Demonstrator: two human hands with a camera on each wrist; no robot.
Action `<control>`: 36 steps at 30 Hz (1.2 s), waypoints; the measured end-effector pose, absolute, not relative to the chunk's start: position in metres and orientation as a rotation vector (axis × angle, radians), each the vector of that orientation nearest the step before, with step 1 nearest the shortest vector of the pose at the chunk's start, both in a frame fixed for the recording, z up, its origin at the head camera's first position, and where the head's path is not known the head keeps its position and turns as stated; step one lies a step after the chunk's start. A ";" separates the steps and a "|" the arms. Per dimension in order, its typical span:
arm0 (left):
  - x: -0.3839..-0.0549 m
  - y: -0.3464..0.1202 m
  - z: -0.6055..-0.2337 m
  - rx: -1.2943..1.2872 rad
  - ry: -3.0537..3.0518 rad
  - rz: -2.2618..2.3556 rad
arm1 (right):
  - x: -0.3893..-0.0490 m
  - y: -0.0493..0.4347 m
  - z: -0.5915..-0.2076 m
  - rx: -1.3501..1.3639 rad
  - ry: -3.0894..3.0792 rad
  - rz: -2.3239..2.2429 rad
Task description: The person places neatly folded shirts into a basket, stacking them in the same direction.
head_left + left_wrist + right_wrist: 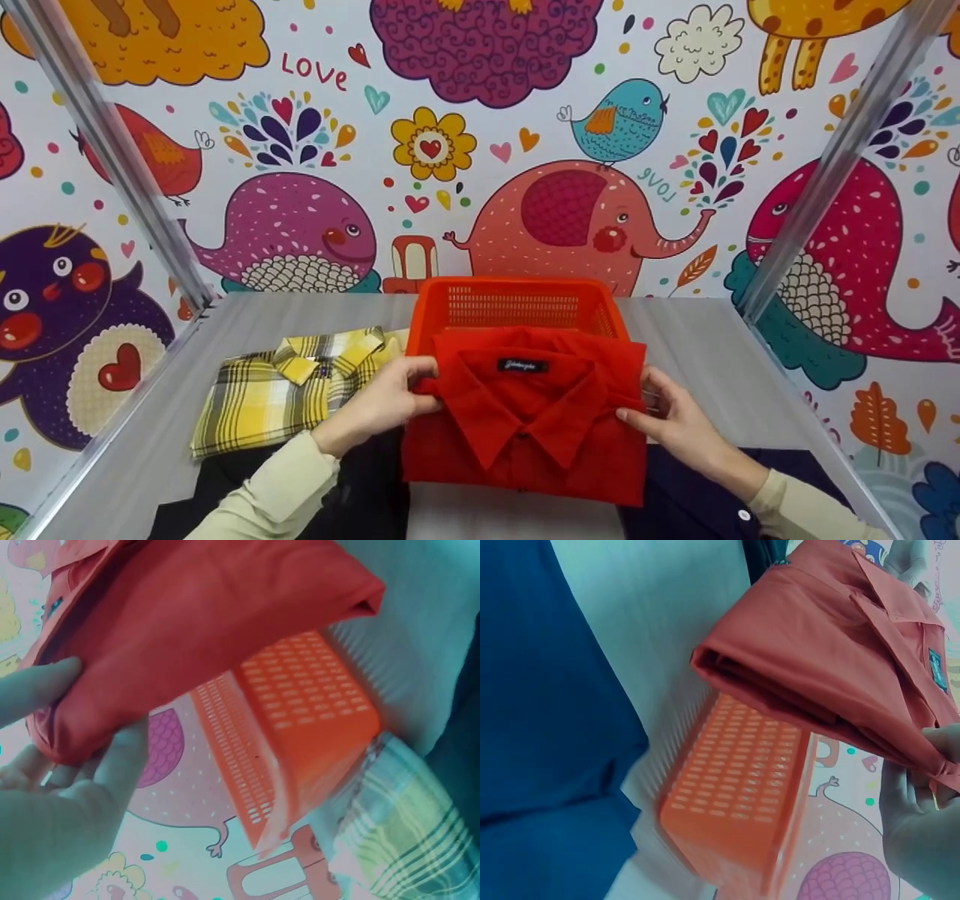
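Observation:
A folded red shirt [525, 420], collar up with a dark label at the neck, is held between both hands in front of an orange basket [517, 289]. My left hand [386, 397] grips the shirt's left edge near the collar, thumb on top and fingers beneath, as the left wrist view shows. On the other side my right hand [686, 427] pinches the right edge. Both wrist views show the folded shirt [195, 622] raised above the perforated basket [727, 765]. The shirt hides the front of the basket in the head view.
Left of the basket lies a folded yellow plaid shirt [262, 397]. Black cloth [367, 487] lies at the front left, and a navy garment [690, 495] with a white button at the front right. Patterned walls with metal posts [832, 157] enclose the grey table [697, 330].

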State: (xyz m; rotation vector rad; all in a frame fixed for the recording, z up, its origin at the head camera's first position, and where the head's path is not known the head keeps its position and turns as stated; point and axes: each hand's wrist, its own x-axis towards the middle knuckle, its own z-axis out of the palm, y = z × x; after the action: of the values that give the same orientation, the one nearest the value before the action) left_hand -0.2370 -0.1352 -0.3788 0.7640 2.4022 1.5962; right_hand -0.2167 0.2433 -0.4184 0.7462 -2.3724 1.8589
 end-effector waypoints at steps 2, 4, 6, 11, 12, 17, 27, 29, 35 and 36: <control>-0.241 -0.135 -0.376 0.762 2.402 1.603 | -0.220 0.243 -0.415 0.754 -2.358 1.844; -0.246 -0.135 -0.372 0.763 2.404 1.613 | -0.224 0.243 -0.410 0.749 -2.354 1.813; -0.252 -0.134 -0.368 0.762 2.417 1.622 | -0.228 0.243 -0.405 0.716 -2.360 1.776; -0.265 -0.130 -0.357 0.702 2.421 1.690 | -0.237 0.240 -0.391 0.589 -2.378 1.709; -0.267 -0.129 -0.356 0.689 2.417 1.708 | -0.239 0.240 -0.389 0.567 -2.380 1.704; -0.277 -0.127 -0.354 0.600 2.437 1.740 | -0.250 0.239 -0.381 0.509 -2.392 1.681; -0.296 -0.121 -0.349 0.467 2.536 1.784 | -0.279 0.239 -0.364 0.498 -2.507 1.573; -0.301 -0.121 -0.348 0.445 2.548 1.798 | -0.286 0.238 -0.362 0.482 -2.528 1.573; -0.314 -0.115 -0.346 0.379 2.660 1.726 | -0.308 0.235 -0.360 0.436 -2.581 1.509; -0.316 -0.114 -0.346 0.374 2.693 1.696 | -0.311 0.235 -0.359 0.433 -2.600 1.486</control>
State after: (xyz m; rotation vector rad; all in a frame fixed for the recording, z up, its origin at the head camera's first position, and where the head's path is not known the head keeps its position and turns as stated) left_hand -0.3159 -0.1141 -0.3462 0.3745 2.6927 1.6961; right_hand -0.3110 0.2352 -0.3595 0.4328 -2.6005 1.4856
